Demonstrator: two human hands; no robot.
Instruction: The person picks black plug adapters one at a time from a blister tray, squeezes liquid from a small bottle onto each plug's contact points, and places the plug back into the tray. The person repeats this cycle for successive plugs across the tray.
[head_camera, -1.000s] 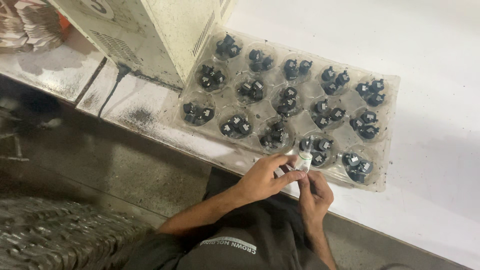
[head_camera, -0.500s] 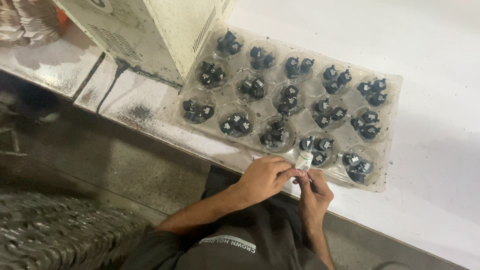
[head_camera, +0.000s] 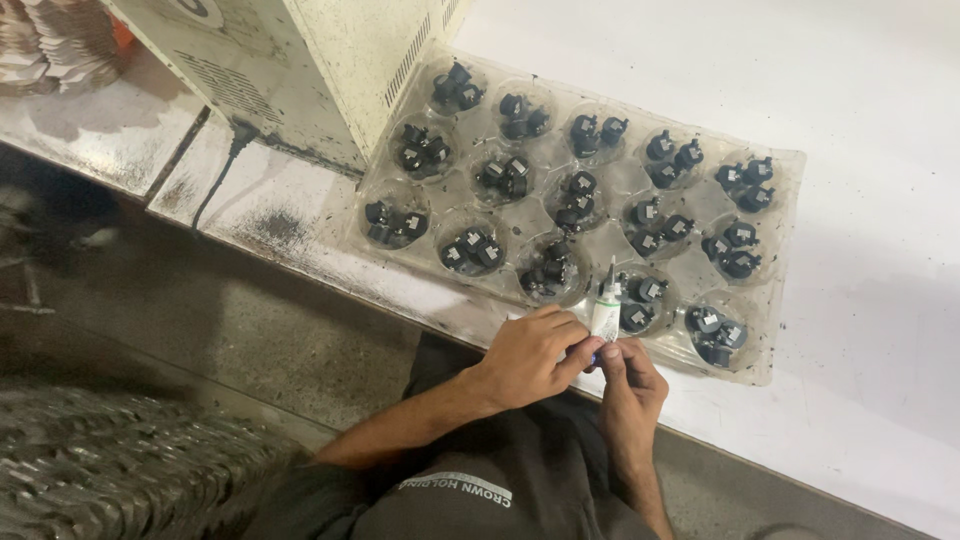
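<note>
Fingers (head_camera: 585, 350) closed around small tube (head_camera: 605, 318)

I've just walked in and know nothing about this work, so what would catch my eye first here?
First, the clear plastic tray on the white table, its round pockets filled with small black parts. Next, at the table's near edge, the left hand and right hand meet around a small white tube with a pointed tip aimed up at the tray. Behind the tray's left end stands a cream metal box.
</note>
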